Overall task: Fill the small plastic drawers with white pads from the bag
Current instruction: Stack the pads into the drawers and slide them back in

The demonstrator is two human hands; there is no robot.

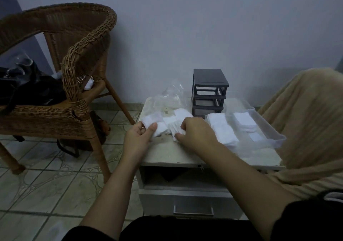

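Head camera, looking down at a small pale desk [167, 153] against a wall. The left hand [138, 135] holds a small stack of white pads [154, 122] at the desk's left edge, thumb and fingers clamped on it. The right hand [194, 131] has its fingers curled into a loose pile of pads [178, 122] at the desk's centre. Behind the pile lies a crumpled clear bag [170, 96]. A dark grey drawer frame [209, 90] stands at the back, its upper slots open. On the right, a clear plastic drawer [274, 138] holds a layer of pads, with a taller pad stack [222, 129] just beside it. A wicker chair [74, 55] stands left.
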